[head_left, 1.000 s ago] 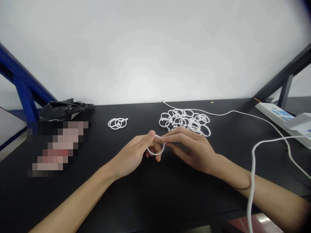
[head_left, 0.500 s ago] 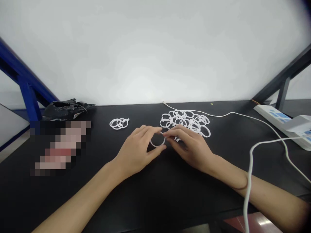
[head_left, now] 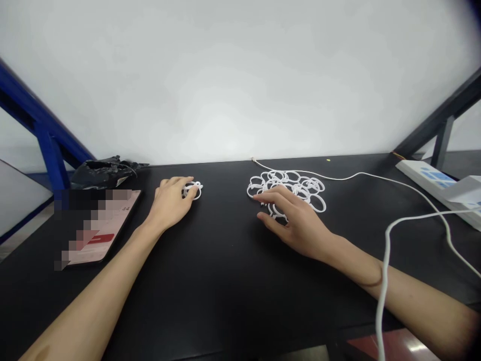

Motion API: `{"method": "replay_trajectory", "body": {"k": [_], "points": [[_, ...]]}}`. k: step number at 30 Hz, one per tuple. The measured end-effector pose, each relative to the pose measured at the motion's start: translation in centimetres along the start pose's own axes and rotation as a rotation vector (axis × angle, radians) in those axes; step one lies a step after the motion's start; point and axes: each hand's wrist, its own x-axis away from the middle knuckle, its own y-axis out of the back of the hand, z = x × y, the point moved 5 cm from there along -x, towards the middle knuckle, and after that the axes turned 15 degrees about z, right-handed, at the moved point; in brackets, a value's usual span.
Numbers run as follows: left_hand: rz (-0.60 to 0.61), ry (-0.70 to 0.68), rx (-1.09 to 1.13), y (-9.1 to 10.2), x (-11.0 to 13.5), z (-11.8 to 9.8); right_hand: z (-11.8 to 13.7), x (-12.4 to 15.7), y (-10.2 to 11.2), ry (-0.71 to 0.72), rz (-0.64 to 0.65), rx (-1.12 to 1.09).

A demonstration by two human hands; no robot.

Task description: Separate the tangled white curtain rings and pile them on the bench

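Note:
My left hand [head_left: 170, 199] is at the small group of white rings [head_left: 198, 196] on the left, its thumb and fingers closed about a ring there. The hand partly hides that group, so the held ring is hard to separate from the others. My right hand [head_left: 295, 220] is beside the larger pile of thin white rings [head_left: 318, 202], with thumb and fingers apart. Its fingers cover the near part of this pile, and nothing shows between them. Several rings overlap in the pile, and some have small knobs or tabs.
A phone-like device [head_left: 116, 225], partly pixelated, lies on the black table [head_left: 210, 286] at left. Behind it is a crumpled black plastic bag [head_left: 99, 171]. A white cable [head_left: 384, 281] crosses in front of my right forearm, near a white power strip [head_left: 432, 178].
My left hand has moved left and away from my right hand, taking the ring to the small group. My right hand has let go of the ring and spread its fingers.

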Motion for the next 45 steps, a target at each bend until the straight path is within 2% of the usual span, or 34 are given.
{"method": "replay_trajectory", "body": {"k": [8, 14, 20, 24, 28, 34, 37, 40, 45], "points": [[0.023, 0.012, -0.004, -0.1, 0.0, -0.1, -0.6, 0.0, 0.0, -0.026, 0.033, 0.027], [-0.001, 0.005, 0.01, -0.1, 0.1, -0.1, -2.2, -0.1, -0.4, -0.146, 0.059, 0.239], [-0.028, 0.0, 0.016, 0.2, 0.1, -0.3, -2.4, -0.6, -1.2, -0.178, 0.09, 0.382], [-0.104, -0.032, -0.018, 0.8, 0.8, -1.5, -2.7, -0.8, -1.7, -0.183, 0.113, 0.385], [-0.167, -0.163, -0.061, 1.2, 2.1, -3.9, -2.5, -0.7, -1.6, -0.133, 0.093, 0.373], [-0.04, -0.465, -0.001, -0.1, 3.8, -7.4, -1.2, -0.8, -1.1, -0.03, 0.071, 0.289], [0.02, -0.566, 0.049, -0.6, 4.6, -8.7, -0.4, -0.8, -0.8, 0.021, 0.036, 0.264], [0.068, -0.56, 0.163, -0.7, 5.1, -9.5, 0.3, -0.7, -0.5, 0.067, -0.004, 0.274], [0.172, -0.394, 0.468, -0.7, 5.2, -9.7, 1.3, -0.3, -0.4, 0.173, -0.035, 0.282]]}}
